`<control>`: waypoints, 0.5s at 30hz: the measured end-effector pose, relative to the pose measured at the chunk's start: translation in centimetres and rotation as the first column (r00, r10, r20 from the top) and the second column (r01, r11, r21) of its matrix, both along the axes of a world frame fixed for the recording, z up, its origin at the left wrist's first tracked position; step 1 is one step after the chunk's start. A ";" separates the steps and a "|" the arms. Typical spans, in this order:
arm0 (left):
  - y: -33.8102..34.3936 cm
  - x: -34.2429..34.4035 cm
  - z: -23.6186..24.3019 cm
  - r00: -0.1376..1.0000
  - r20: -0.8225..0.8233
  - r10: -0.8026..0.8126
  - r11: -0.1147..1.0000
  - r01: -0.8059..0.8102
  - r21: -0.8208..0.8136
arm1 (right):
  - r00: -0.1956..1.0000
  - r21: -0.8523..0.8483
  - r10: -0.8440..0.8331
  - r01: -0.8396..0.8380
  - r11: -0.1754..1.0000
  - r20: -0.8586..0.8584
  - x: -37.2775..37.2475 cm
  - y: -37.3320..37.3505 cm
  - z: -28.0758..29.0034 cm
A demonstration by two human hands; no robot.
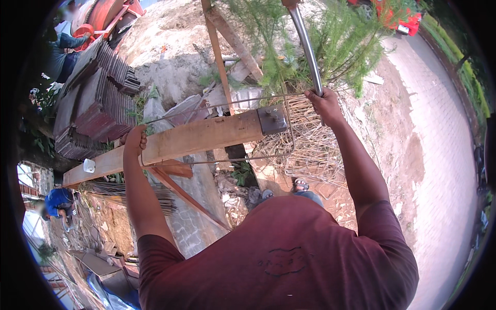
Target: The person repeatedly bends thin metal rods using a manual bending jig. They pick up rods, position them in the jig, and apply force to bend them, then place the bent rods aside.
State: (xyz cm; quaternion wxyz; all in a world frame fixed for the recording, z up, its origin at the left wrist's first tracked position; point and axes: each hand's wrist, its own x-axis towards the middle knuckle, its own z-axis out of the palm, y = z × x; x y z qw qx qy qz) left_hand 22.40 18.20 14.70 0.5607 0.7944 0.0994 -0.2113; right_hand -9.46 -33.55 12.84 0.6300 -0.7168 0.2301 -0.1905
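My left hand [135, 137] is closed on the left end of a thin bent steel rod [191, 163], shaped into a long rough rectangle over a wooden beam [206, 136]. My right hand [323, 103] grips a shiny metal bar [305, 44] near its lower end, right of the rod's upper run. A dark metal plate with studs [271, 124] is fixed on the beam's right end, inside the bent rod. A small white object [89, 166] sits on the beam's left part.
Stacked roof tiles [98, 103], a green plant [341, 51], piled bent rods [310, 160] and a timber brace [191, 199] surround the beam. A co-worker in blue [58, 201] crouches at left; another [64, 51] is near an orange mixer [95, 23]. A paved path [444, 155] runs at right.
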 end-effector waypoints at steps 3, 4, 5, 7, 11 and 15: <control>2.9 0.1 -5.2 0.972 -0.228 0.053 0.937 -0.127 -0.324 | 0.993 0.023 -0.014 0.017 1.000 -0.117 0.4 0.4 -4.2; 3.0 0.5 -7.2 0.984 -0.164 0.064 0.951 -0.110 -0.289 | 0.989 0.028 -0.004 0.008 1.000 -0.148 0.8 0.4 -5.7; 3.3 0.8 -8.9 0.992 -0.101 0.077 0.963 -0.100 -0.252 | 0.979 0.025 -0.011 0.017 1.000 -0.201 1.2 0.3 -6.9; 3.4 1.0 -11.5 0.993 0.028 0.112 0.986 -0.108 -0.130 | 0.962 0.025 -0.016 0.024 0.999 -0.272 1.5 0.4 -8.5; 1.0 0.4 -13.7 0.870 0.493 -0.015 0.865 -0.235 0.442 | 0.937 -0.003 -0.022 0.022 1.000 -0.350 2.3 0.3 -11.1; -2.2 -2.5 -12.9 0.697 0.680 -0.229 0.762 -0.307 0.571 | 0.928 -0.094 -0.035 0.000 0.996 -0.370 2.1 0.1 -11.7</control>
